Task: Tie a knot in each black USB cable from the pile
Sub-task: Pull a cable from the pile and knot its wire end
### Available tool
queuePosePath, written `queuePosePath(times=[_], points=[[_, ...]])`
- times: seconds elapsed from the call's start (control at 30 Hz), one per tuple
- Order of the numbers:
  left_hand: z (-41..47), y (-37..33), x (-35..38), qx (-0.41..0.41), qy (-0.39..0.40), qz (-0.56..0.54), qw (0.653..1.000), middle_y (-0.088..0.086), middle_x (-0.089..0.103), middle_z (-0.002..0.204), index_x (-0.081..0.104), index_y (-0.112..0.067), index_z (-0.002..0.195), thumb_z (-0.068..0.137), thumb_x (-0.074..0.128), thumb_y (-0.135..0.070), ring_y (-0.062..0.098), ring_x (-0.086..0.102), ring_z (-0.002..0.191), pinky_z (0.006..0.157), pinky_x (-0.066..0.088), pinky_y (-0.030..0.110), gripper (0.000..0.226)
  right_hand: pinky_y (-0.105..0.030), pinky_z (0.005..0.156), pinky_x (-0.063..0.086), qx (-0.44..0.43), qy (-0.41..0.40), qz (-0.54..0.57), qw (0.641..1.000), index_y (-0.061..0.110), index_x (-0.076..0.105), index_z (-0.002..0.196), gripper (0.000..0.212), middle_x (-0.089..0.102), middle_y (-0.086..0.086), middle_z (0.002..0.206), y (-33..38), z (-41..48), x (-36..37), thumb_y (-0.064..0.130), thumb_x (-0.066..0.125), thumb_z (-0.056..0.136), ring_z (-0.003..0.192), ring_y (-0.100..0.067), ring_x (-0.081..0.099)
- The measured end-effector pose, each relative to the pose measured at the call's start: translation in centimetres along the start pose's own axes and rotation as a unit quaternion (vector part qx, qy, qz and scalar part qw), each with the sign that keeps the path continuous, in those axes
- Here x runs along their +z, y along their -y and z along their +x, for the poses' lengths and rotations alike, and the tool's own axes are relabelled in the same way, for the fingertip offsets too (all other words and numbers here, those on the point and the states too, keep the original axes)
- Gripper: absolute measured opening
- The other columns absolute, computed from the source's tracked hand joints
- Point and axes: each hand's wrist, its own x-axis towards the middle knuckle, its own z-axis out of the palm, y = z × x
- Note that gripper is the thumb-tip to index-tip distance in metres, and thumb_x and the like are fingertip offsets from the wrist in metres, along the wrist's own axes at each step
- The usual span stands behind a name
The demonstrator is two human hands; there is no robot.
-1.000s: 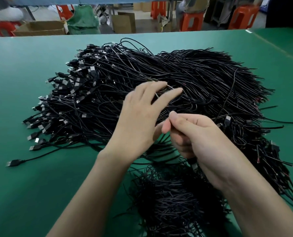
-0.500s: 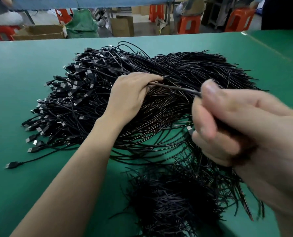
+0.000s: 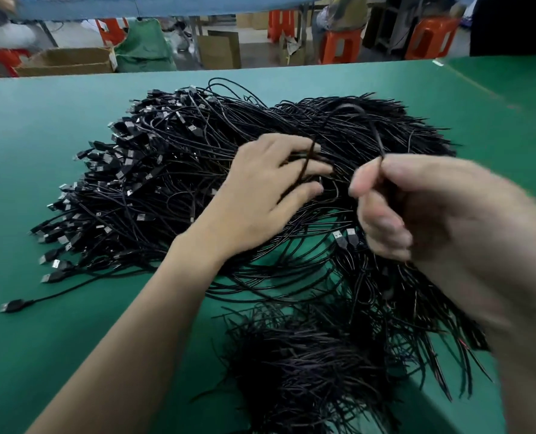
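Observation:
A big pile of black USB cables (image 3: 198, 170) covers the middle of the green table (image 3: 41, 355), plugs fanned to the left. One black cable (image 3: 356, 108) arcs up over the pile between my hands. My right hand (image 3: 442, 220), raised close to the camera and blurred, pinches one end of it between thumb and forefinger. My left hand (image 3: 270, 189) lies over the pile with fingers spread, and the cable's other part runs across and between those fingers. A smaller heap of black cables (image 3: 307, 364) lies near the front edge, below my hands.
A single cable with its USB plug (image 3: 11, 306) strays onto the table at the left. Beyond the table's far edge stand cardboard boxes (image 3: 66, 61), orange stools (image 3: 338, 45) and a green bag (image 3: 144, 48). A second green table (image 3: 510, 76) joins at the right.
The taut cable between my hands has gone slack into a high arc. My left hand's fingers have spread out. My right hand has shifted slightly left, still raised.

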Motion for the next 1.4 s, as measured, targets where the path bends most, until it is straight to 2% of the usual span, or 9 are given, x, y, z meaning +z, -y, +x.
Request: queuePosePath(times=[0.23, 0.43, 0.57, 0.7, 0.87, 1.0, 1.1, 1.23, 1.4], points=[[0.0, -0.3, -3.9, -0.181, -0.184, -0.288, 0.922, -0.012, 0.062, 0.084, 0.066, -0.014, 0.110, 0.114, 0.037, -0.023, 0.000, 0.058, 0.077, 0.073, 0.045, 0.017, 0.030, -0.022, 0.047, 0.022, 0.078, -0.008, -0.060, 0.995, 0.023, 0.059, 0.066, 0.045, 0.027, 0.006, 0.058, -2.3, 0.7, 0.1, 0.049, 0.046, 0.100, 0.054, -0.015, 0.020], [-0.1, 0.3, -8.1, -0.113, -0.202, -0.176, 0.957, -0.022, 0.056, 0.079, 0.066, -0.034, 0.116, 0.113, 0.046, -0.027, 0.002, 0.050, 0.076, 0.071, 0.040, 0.022, 0.022, -0.025, 0.052, 0.024, 0.057, 0.034, -0.159, 0.985, 0.024, 0.052, 0.057, 0.051, 0.030, -0.005, 0.058, -3.8, 1.1, 1.9, 0.051, 0.044, 0.100, 0.054, -0.016, 0.026], [-0.4, 0.7, -9.4, -0.039, -0.225, -0.020, 0.973, -0.029, 0.060, 0.105, 0.064, -0.039, 0.127, 0.114, 0.046, -0.032, 0.029, 0.058, 0.106, 0.095, 0.044, 0.053, 0.023, -0.024, 0.053, 0.025, 0.002, -0.006, -0.178, 0.984, 0.019, 0.049, 0.057, 0.053, 0.030, -0.011, 0.059, -4.5, 1.4, 2.1, 0.047, 0.043, 0.102, 0.055, -0.020, 0.025], [-1.2, 1.6, -7.2, -0.087, -0.132, 0.038, 0.987, 0.008, 0.061, 0.096, 0.071, -0.025, 0.130, 0.112, 0.045, -0.029, 0.037, 0.053, 0.098, 0.089, 0.039, 0.052, 0.032, -0.024, 0.052, 0.025, 0.056, 0.073, -0.092, 0.991, 0.019, 0.049, 0.057, 0.051, 0.031, -0.005, 0.055, -4.8, 1.1, 1.9, 0.046, 0.044, 0.100, 0.053, -0.017, 0.026], [-3.0, 0.3, -3.7, -0.090, 0.042, 0.035, 0.994, -0.008, 0.063, 0.090, 0.077, -0.033, 0.123, 0.106, 0.038, -0.050, 0.021, 0.053, 0.090, 0.080, 0.035, 0.038, 0.045, -0.027, 0.046, 0.009, 0.023, 0.196, 0.298, 0.934, 0.022, 0.036, 0.062, 0.044, 0.020, 0.006, 0.055, -3.0, 0.9, 1.8, 0.040, 0.038, 0.102, 0.050, -0.010, 0.015], [-3.4, -1.3, -3.3, -0.073, 0.152, -0.018, 0.985, -0.020, 0.062, 0.086, 0.070, -0.045, 0.128, 0.106, 0.033, -0.056, 0.009, 0.056, 0.091, 0.081, 0.037, 0.032, 0.045, -0.025, 0.047, 0.015, -0.085, 0.055, 0.383, 0.918, 0.020, 0.052, 0.072, 0.048, 0.020, 0.010, 0.060, -2.1, 1.0, 0.4, 0.037, 0.028, 0.110, 0.054, -0.008, 0.013], [-3.3, -3.2, -3.9, -0.081, 0.250, -0.072, 0.962, -0.020, 0.072, 0.116, 0.051, -0.052, 0.142, 0.105, 0.028, -0.057, 0.003, 0.062, 0.111, 0.099, 0.050, 0.037, 0.043, -0.018, 0.045, 0.027, -0.153, -0.072, 0.305, 0.937, 0.021, 0.065, 0.088, 0.046, 0.034, 0.012, 0.059, -2.5, 1.3, -0.2, 0.033, 0.027, 0.112, 0.053, -0.004, 0.027], [-3.0, -5.2, -4.1, -0.057, 0.267, -0.086, 0.958, -0.013, 0.075, 0.094, 0.054, -0.046, 0.139, 0.108, 0.030, -0.052, 0.007, 0.066, 0.088, 0.085, 0.053, 0.038, 0.040, -0.025, 0.071, 0.055, -0.259, -0.164, -0.006, 0.952, 0.011, 0.065, 0.109, 0.033, 0.074, 0.003, 0.084, -3.4, 1.8, 0.1, 0.023, 0.034, 0.111, 0.079, -0.014, 0.070], [-2.9, -4.6, -5.8, -0.032, 0.118, -0.112, 0.986, -0.012, 0.054, 0.061, 0.072, -0.027, 0.087, 0.102, 0.052, -0.043, 0.003, 0.053, 0.062, 0.063, 0.045, 0.032, 0.030, -0.024, 0.074, 0.054, -0.250, -0.182, -0.457, 0.834, 0.017, 0.069, 0.105, 0.030, 0.073, 0.013, 0.089, -5.6, 1.7, 1.1, 0.027, 0.041, 0.110, 0.080, -0.001, 0.069]])
